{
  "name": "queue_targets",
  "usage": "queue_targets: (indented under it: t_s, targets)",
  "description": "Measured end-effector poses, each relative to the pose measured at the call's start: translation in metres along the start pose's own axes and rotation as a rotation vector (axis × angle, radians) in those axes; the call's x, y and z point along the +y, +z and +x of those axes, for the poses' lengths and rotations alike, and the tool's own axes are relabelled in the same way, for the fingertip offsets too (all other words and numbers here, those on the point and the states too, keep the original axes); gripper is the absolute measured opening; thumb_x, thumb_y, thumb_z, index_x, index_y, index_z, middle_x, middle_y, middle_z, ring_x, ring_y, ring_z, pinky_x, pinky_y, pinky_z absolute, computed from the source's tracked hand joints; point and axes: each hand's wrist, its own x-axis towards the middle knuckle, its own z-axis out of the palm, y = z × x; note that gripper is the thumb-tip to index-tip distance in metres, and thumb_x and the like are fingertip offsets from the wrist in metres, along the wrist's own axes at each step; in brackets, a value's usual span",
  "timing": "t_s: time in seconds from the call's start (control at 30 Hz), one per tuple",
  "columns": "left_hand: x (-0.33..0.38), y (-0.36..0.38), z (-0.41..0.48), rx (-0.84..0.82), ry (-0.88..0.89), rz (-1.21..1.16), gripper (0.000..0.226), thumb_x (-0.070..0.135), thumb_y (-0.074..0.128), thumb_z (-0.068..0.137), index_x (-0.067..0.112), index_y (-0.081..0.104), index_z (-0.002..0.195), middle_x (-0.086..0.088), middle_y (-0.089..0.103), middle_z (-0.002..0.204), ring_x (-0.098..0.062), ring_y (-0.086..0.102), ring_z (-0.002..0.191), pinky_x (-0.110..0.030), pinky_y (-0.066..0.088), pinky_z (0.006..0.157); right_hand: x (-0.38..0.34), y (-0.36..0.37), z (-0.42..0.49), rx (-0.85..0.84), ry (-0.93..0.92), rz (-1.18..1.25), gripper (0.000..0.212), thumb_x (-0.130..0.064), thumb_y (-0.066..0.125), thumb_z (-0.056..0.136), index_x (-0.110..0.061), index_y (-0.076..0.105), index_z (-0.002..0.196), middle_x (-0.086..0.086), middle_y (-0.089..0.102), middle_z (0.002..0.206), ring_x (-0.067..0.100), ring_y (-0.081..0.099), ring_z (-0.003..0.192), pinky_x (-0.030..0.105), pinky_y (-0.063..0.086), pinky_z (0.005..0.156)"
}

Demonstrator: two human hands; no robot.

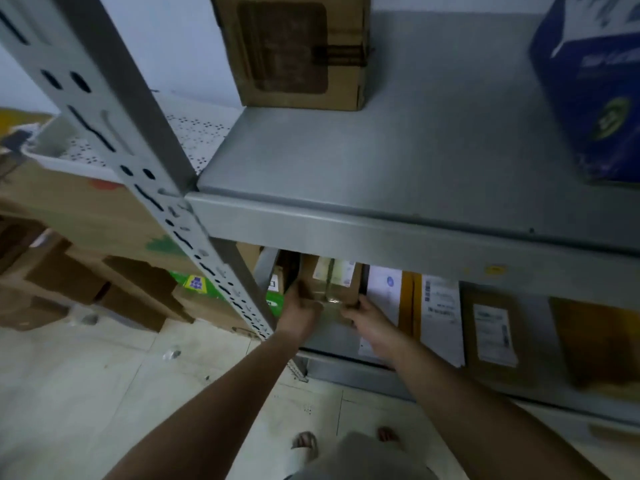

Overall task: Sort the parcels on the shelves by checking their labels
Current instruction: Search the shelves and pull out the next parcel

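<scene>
Now, head view: my left hand (302,311) and right hand (369,318) hold the small brown cardboard parcel with a white label (329,284) on the lower grey metal shelf (346,370), fingers (353,312) curled round its sides. Pulled askew, it could topple the neighbouring upright flat packets (440,317).

Grey metal shelf (398,161) fills 12 to 3 o'clock, under dim, flat light. Slotted steel post (114,126) runs diagonally from 10 o'clock to centre and meets the shelf's front corner, with a pale wall (166,39) behind at 11 and a white perforated panel (194,129) just beside the post. Pale tiled floor (86,393) at 7 o'clock, scuffed, grout lines showing.
</scene>
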Motion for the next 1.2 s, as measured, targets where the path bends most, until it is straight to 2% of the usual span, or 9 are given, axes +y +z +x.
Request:
queue_targets:
  t_s: [0.17,0.37,0.5,0.57,0.67,0.87,0.93,1.03,1.2]
  targets:
    - [-0.054,-0.016,-0.024,-0.162,0.114,0.065,0.065,0.039,0.057,0.072,0.040,0.048,0.137,0.005,0.060,0.131,-0.019,0.059,0.120,-0.047,0.052,0.101,0.023,0.018,-0.048,0.045,0.041,0.052,0.042,-0.018,0.063,0.097,-0.024,0.054,0.138,-0.004,0.064,0.132,0.019,0.060,0.121,0.041,0.048,0.108]
    - [-0.098,-0.040,-0.067,-0.132,0.079,0.017,0.050,0.012,0.068,0.090,0.023,0.051,0.135,0.002,0.060,0.125,-0.009,0.060,0.111,-0.025,0.051,0.086,0.053,0.039,-0.105,0.127,0.056,0.036,0.037,-0.019,0.055,0.103,-0.019,0.051,0.140,-0.001,0.057,0.131,0.017,0.056,0.113,0.032,0.047,0.088]
    - [-0.106,-0.035,-0.054,-0.137,-0.012,0.061,0.048,0.041,0.070,0.087,0.031,0.049,0.129,0.004,0.059,0.126,-0.019,0.061,0.116,-0.039,0.050,0.096,0.060,0.047,-0.090,0.213,0.063,0.038,0.041,-0.031,0.049,0.106,-0.020,0.047,0.145,-0.003,0.052,0.131,0.018,0.054,0.118,0.034,0.046,0.098]
    - [-0.105,-0.028,-0.055,-0.178,-0.062,0.034,0.039,0.036,0.061,0.096,0.030,0.047,0.131,0.006,0.059,0.126,-0.019,0.058,0.114,-0.035,0.044,0.093,0.070,0.051,-0.087,0.200,0.053,0.031,0.043,-0.035,0.049,0.105,-0.022,0.046,0.146,-0.003,0.052,0.135,0.020,0.051,0.127,0.042,0.044,0.109]
    - [-0.113,-0.025,-0.063,-0.140,-0.035,0.062,0.043,0.034,0.053,0.103,0.023,0.048,0.144,-0.002,0.063,0.129,-0.023,0.058,0.110,-0.031,0.041,0.089,0.085,0.053,-0.098,0.196,0.020,0.036,0.038,-0.029,0.050,0.105,-0.021,0.052,0.142,-0.002,0.057,0.133,0.018,0.055,0.119,0.046,0.047,0.108]
    - [-0.125,-0.039,-0.142,0.017,0.162,0.090,0.031,0.037,0.058,0.101,0.030,0.061,0.130,0.016,0.071,0.106,-0.006,0.066,0.098,-0.014,0.045,0.069,0.112,0.052,-0.161,0.115,-0.131,0.025,0.021,-0.030,0.053,0.104,-0.042,0.056,0.121,-0.019,0.062,0.122,0.003,0.058,0.115,0.032,0.050,0.102]
    - [-0.123,-0.039,-0.182,0.059,0.240,0.000,0.032,0.032,0.062,0.099,0.030,0.062,0.131,0.019,0.074,0.106,0.003,0.068,0.101,-0.010,0.049,0.077,0.116,0.049,-0.191,0.116,-0.236,-0.013,0.024,-0.030,0.054,0.103,-0.044,0.057,0.122,-0.022,0.066,0.121,-0.002,0.061,0.115,0.031,0.049,0.104]
    - [-0.118,-0.034,-0.242,0.076,0.336,-0.142,0.042,0.031,0.065,0.097,0.027,0.060,0.138,0.014,0.073,0.122,-0.002,0.066,0.117,-0.030,0.051,0.102,0.115,0.039,-0.246,0.117,-0.362,-0.037,0.032,-0.027,0.054,0.103,-0.039,0.055,0.132,-0.023,0.067,0.123,-0.013,0.059,0.115,0.018,0.046,0.101]
    - [-0.108,-0.018,-0.321,0.065,0.480,-0.244,0.048,0.024,0.066,0.096,0.024,0.056,0.143,0.007,0.069,0.132,-0.012,0.060,0.129,-0.043,0.048,0.109,0.122,0.015,-0.333,0.161,-0.508,-0.101,0.048,-0.032,0.057,0.100,-0.044,0.044,0.145,-0.035,0.062,0.126,-0.011,0.059,0.117,0.015,0.047,0.098]
